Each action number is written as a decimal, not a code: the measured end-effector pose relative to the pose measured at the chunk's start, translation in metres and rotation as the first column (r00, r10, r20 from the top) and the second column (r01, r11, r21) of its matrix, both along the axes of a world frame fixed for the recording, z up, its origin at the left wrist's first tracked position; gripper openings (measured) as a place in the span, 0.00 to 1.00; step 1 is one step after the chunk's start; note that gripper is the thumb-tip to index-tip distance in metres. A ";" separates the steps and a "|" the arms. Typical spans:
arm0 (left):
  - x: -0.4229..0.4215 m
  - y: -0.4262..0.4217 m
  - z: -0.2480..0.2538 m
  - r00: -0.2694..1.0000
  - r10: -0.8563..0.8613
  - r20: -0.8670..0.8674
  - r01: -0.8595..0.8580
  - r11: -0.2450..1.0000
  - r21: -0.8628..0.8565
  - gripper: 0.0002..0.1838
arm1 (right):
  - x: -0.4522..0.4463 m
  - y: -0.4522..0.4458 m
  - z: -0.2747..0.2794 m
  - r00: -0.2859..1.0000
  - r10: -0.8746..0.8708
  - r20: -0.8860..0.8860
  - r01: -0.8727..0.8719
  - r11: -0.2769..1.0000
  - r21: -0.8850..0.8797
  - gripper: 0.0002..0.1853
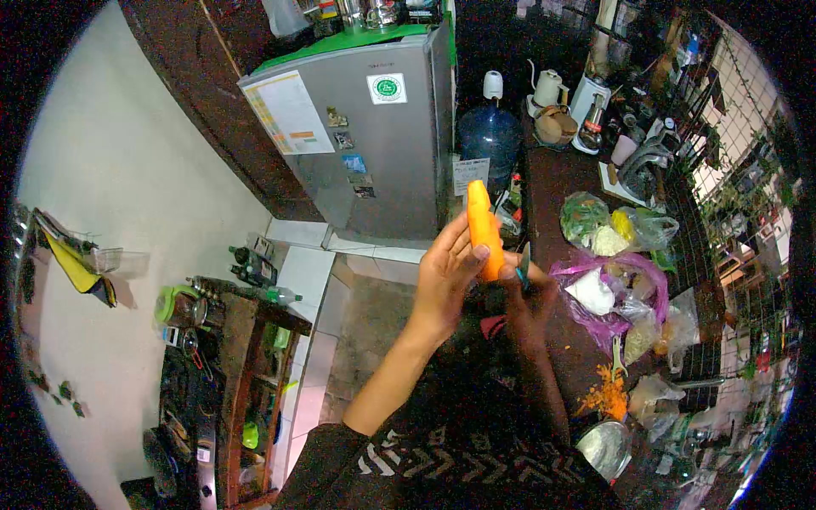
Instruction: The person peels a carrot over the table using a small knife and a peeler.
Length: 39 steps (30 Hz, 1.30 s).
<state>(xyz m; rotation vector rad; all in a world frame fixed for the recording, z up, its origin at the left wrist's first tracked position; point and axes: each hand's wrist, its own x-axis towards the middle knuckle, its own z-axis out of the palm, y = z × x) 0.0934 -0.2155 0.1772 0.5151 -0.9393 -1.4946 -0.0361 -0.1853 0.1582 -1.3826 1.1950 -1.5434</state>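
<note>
Upright in front of me is a peeled orange carrot (484,234), with the fingers and thumb of my left hand (446,272) wrapped round its lower half. Close beside the carrot's lower end, my right hand (531,293) is closed on a small knife (525,255). Its short blade points up, and a bit of blue-green handle shows. Motion and shadow blur part of the right hand. On the dark counter to the right lies a heap of orange carrot peelings (605,395), touched by a pale green-handled tool (619,357).
Along the counter (557,200) at right lie a purple plastic bag (608,327), bagged vegetables (586,217) and a metal bowl (603,448). A blue water jug (490,136) and grey refrigerator (382,144) stand ahead. A wooden shelf (255,382) is at left.
</note>
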 end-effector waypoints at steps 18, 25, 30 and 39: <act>0.011 0.007 0.006 0.946 -0.127 0.300 0.144 0.989 -0.036 0.43 | -0.034 -0.006 0.035 0.869 0.093 -0.487 -0.116 0.993 -0.017 0.25; 0.013 0.003 0.010 0.908 -0.108 0.404 0.192 0.966 -0.174 0.41 | -0.032 -0.007 0.034 0.700 -0.077 -0.710 -0.052 0.986 -0.158 0.33; 0.013 0.005 0.015 0.897 -0.146 0.418 0.203 0.974 -0.097 0.39 | -0.032 -0.007 0.039 0.705 -0.104 -0.702 -0.068 0.975 -0.212 0.32; 0.010 -0.001 0.005 0.901 -0.042 0.433 0.159 0.958 -0.239 0.33 | -0.032 -0.015 0.028 0.787 -0.183 -0.590 -0.118 0.893 -0.435 0.30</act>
